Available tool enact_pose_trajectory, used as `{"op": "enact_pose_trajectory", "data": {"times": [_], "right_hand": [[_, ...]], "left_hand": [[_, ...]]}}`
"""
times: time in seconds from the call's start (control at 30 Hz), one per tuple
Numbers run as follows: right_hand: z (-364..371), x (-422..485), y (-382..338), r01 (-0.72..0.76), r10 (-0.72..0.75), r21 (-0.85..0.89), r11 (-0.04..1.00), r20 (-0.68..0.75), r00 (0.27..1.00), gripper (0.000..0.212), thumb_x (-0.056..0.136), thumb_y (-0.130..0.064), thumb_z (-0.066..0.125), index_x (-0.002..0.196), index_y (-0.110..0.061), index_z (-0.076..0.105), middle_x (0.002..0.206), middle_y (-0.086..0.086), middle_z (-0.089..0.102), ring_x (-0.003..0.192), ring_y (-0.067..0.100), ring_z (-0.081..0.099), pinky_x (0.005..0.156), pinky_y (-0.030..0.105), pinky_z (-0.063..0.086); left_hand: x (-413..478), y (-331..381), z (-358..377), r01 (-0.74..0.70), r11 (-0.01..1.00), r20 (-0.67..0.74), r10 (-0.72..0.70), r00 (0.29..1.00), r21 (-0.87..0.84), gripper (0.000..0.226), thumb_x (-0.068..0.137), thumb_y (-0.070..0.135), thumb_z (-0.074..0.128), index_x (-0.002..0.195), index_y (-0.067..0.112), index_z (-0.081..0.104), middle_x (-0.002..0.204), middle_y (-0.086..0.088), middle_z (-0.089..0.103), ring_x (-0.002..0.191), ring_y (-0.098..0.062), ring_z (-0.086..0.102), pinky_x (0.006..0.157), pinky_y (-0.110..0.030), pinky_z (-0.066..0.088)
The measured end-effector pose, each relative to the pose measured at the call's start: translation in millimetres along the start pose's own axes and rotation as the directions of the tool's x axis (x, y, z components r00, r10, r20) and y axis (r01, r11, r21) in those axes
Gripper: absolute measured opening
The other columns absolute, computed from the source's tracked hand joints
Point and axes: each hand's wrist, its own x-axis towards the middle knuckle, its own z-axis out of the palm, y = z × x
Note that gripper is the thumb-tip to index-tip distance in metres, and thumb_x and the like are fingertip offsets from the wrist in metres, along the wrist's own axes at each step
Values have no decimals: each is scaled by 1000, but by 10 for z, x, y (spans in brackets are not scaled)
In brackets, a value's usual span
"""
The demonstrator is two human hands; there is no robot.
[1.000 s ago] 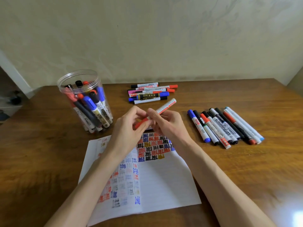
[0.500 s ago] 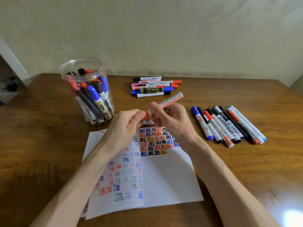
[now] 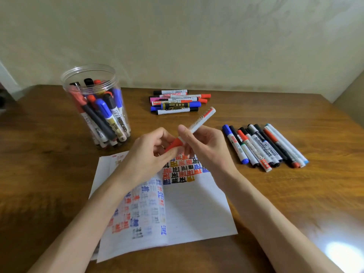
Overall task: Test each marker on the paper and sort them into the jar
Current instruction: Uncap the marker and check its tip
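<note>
A white marker with a red cap [image 3: 199, 123] is held in the air above the paper [image 3: 193, 211], slanting up to the right. My right hand [image 3: 204, 146] pinches its white barrel. My left hand [image 3: 149, 152] grips the red cap at its lower end. The paper lies on the wooden table [image 3: 39, 174] under both hands, covered with coloured test marks at its top and left. A clear plastic jar [image 3: 96, 107] holding several markers stands at the far left.
Several markers lie in a row [image 3: 264, 148] to the right of the paper. Another pile of markers [image 3: 177, 102] lies at the back by the wall. A bright glare spot [image 3: 342, 255] sits on the table at the near right.
Both hands stay on the marker above the paper. The left hand's fingers have shifted on the red cap. The camera view has tilted slightly.
</note>
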Motion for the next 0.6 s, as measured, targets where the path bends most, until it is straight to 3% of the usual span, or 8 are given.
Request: {"op": "enact_pose_trajectory", "data": {"times": [0.1,0.2,0.3,0.4,0.5,0.6], "right_hand": [[-73,-75,51,-10,10,-27,1000,-1,1000,34,100,-35,70,83,-5,74,71,2,74,62,11,66,60,22,52],[-89,-125,103,-35,35,-28,999,3,999,37,101,-38,67,77,-9,68,65,-3,67,60,7,60,57,20,48],[-89,-137,124,-23,24,-16,1000,30,999,47,101,-40,66,78,1,65,64,-4,62,59,8,54,56,22,42],[-91,-126,131,7,-6,-14,1000,47,999,48,101,-40,66,85,5,68,67,-1,63,62,11,55,58,25,43],[-88,-144,122,2,-2,5,1000,72,997,40,101,-38,66,86,-1,71,71,0,66,66,13,59,61,25,46],[-93,-162,114,1,-2,17,1000,99,995,33,103,-34,65,86,-7,71,70,-2,65,64,11,57,60,21,45]], "left_hand": [[-54,51,45,-54,981,41,48,998,186,25,92,50,60,106,32,71,89,16,75,85,0,72,72,-27,60],[-75,61,80,-75,950,73,56,996,303,26,100,45,54,91,25,68,73,9,70,72,-6,68,62,-30,53],[-56,65,28,-26,986,148,1,989,167,28,102,37,55,83,20,67,69,6,67,63,-6,63,58,-20,49],[-41,70,-25,10,997,219,-27,975,78,32,102,37,54,79,18,66,61,5,60,57,-5,55,57,-20,48],[-42,83,-59,72,997,277,-77,958,30,36,100,42,53,73,20,63,59,3,57,58,-10,54,62,-27,50],[-40,109,-108,91,996,347,-82,934,-11,45,101,41,52,75,6,60,60,1,54,59,-13,51,62,-25,48]]}}
